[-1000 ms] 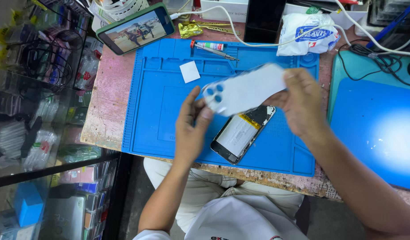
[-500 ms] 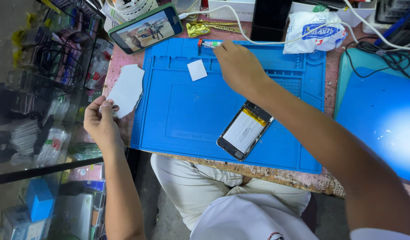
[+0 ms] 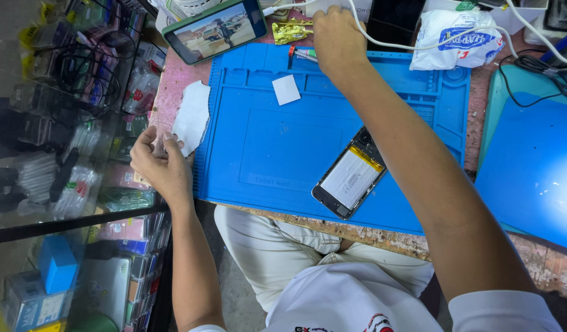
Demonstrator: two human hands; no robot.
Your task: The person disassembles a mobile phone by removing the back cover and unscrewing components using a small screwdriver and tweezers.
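Left hand (image 3: 163, 161) pinches the white back cover (image 3: 191, 117) at the counter's left edge, beside the blue mat (image 3: 265, 147). Right hand (image 3: 335, 37) closes over the pen tool (image 3: 305, 54) at the mat's far edge; the opened phone (image 3: 350, 175) lies diagonal near the front edge.

white short-sleeved shirt (image 3: 351, 301) | printed chest marking | beige trousers (image 3: 265, 246) | bare forearms

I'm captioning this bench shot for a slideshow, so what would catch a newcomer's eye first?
The bright blue work mat fills the middle of the bench, with an opened phone lying on its near right part, pale battery showing. The left hand holds a white back cover at the mat's left edge, while the right hand reaches to the far edge.
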